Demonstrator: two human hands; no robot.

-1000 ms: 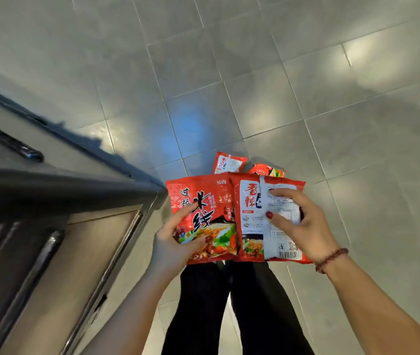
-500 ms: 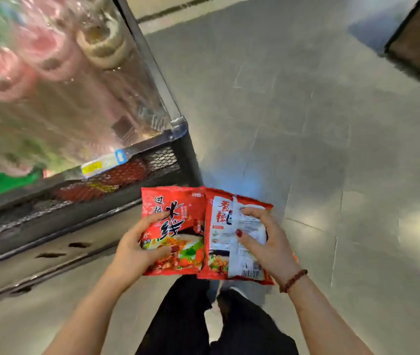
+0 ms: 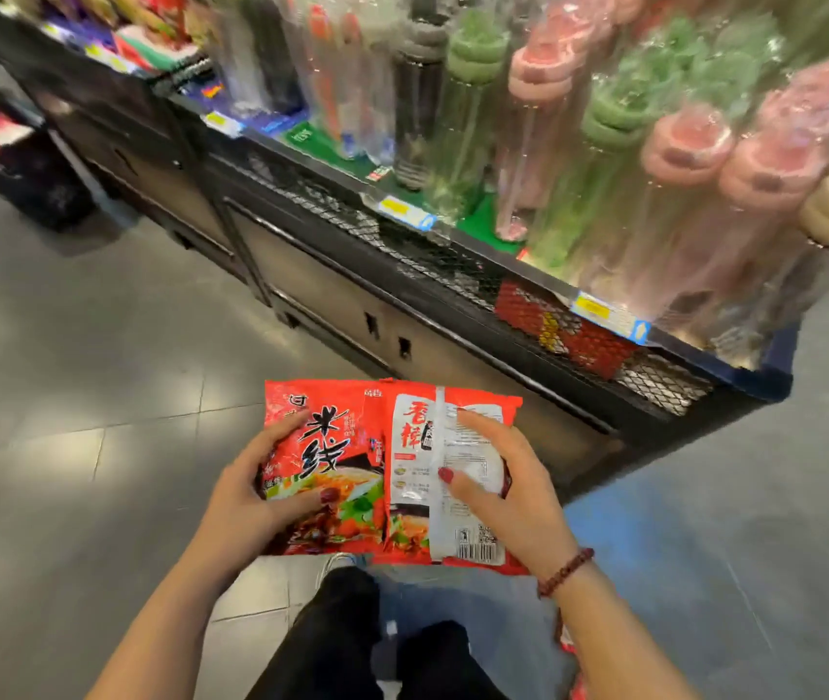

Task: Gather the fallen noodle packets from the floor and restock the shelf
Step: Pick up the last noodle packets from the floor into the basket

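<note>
Two red noodle packets are held side by side in front of me, low in the frame. My left hand (image 3: 260, 497) grips the left packet (image 3: 336, 437), front side up with black characters and a noodle picture. My right hand (image 3: 508, 487) grips the right packet (image 3: 417, 472), back side up with a white label and barcode. The dark shelf (image 3: 452, 325) runs diagonally from upper left to right, just beyond the packets. Behind its mesh front, a red packet (image 3: 569, 330) lies on the low tier. A bit of another red packet (image 3: 574, 669) shows on the floor under my right forearm.
Tall clear-wrapped stacks of pink, green and brown cups (image 3: 680, 159) fill the shelf top on the right. Yellow price tags (image 3: 604, 310) line the shelf edge. A dark crate (image 3: 23, 159) with goods stands at far left. Grey tiled floor (image 3: 74, 396) spreads to the left; my legs are below.
My view has swung up from the floor to the shelf front. Both hands keep the same hold on the two packets, now carried close to the shelf's low tier.
</note>
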